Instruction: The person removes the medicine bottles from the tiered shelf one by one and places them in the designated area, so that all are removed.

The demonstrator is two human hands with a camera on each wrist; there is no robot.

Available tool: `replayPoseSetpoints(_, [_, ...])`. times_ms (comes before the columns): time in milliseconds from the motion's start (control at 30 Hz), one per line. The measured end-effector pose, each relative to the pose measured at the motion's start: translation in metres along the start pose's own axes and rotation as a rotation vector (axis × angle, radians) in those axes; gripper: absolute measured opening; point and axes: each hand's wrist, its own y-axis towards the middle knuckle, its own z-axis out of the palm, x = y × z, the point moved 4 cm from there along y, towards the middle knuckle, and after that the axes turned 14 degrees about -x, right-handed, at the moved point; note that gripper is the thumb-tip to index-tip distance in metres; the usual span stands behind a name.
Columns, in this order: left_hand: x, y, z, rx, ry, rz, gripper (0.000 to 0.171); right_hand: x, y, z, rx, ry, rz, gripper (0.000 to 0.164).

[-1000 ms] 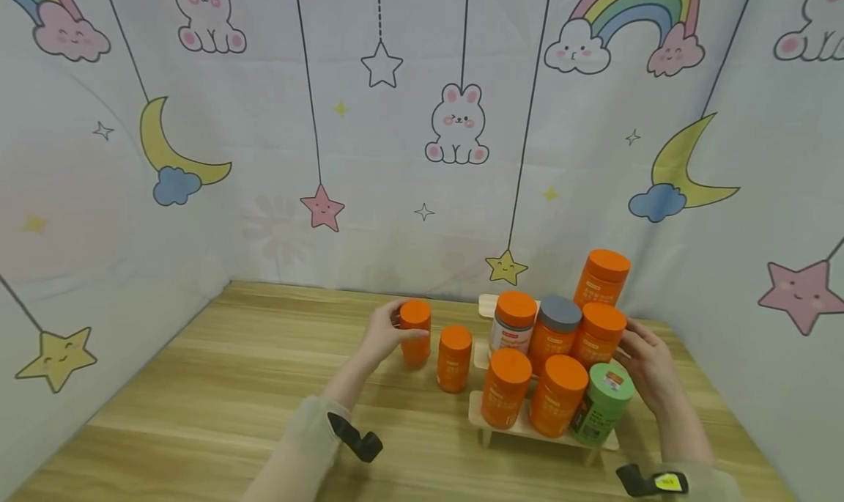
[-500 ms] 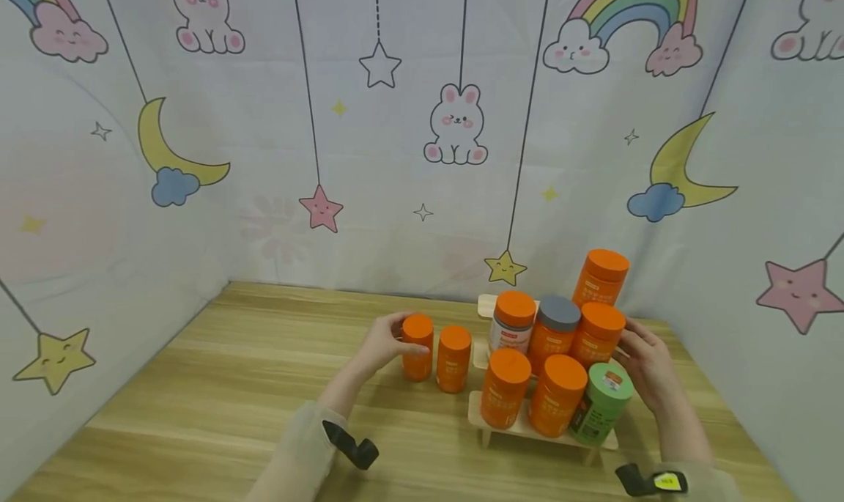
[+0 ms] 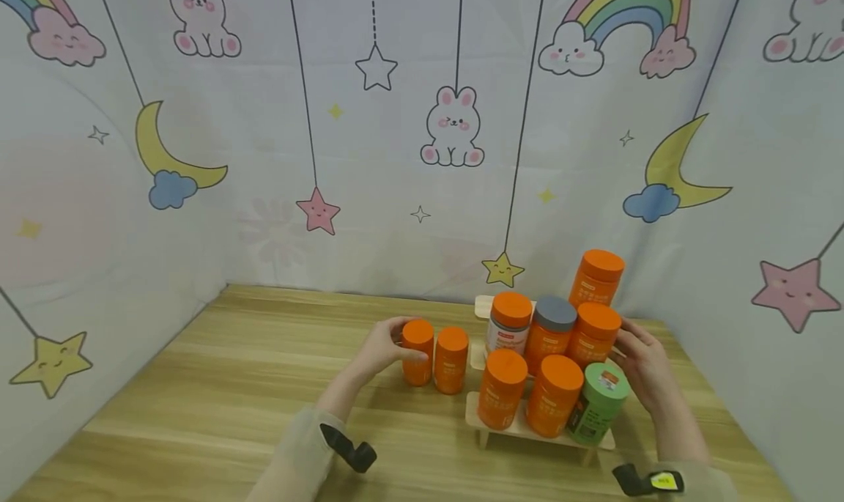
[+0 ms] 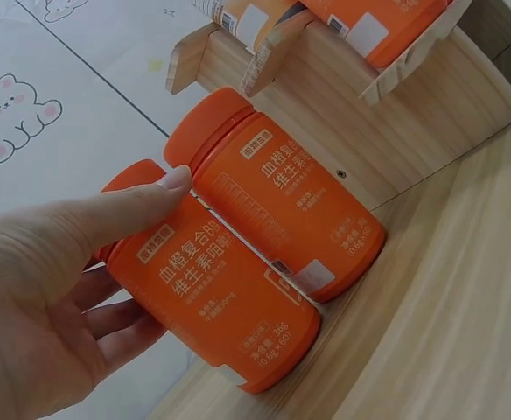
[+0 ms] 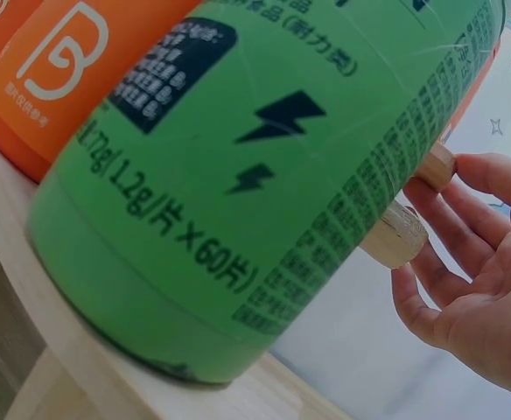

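the left hand (image 3: 384, 349) grips an orange jar (image 3: 417, 364) on the counter (image 3: 264, 363). the right hand (image 3: 645, 363), loosely bent, touches the wooden rack (image 5: 397, 236).

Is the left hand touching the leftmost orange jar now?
Touching. In the left wrist view, the left hand holds the leftmost orange jar, thumb against its upper front.

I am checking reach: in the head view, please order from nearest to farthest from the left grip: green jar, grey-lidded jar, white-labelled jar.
1. White-labelled jar: middle row, left.
2. Grey-lidded jar: middle row, centre.
3. Green jar: front row, right.
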Motion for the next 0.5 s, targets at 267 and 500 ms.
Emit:
replayPoseSetpoints(267, [0.0011, 0.0015, 0.0024, 0.017, -0.004, 0.023, 0.070, -0.0011, 0.0011, -0.0008, -0.012, -0.004, -0.005, 0.036])
replayPoseSetpoints(500, [0.0020, 0.0006, 0.0028, 0.031, -0.006, 0.031, 0.071, -0.0023, 0.0014, -0.0026, -0.004, -0.015, -0.002, 0.036])
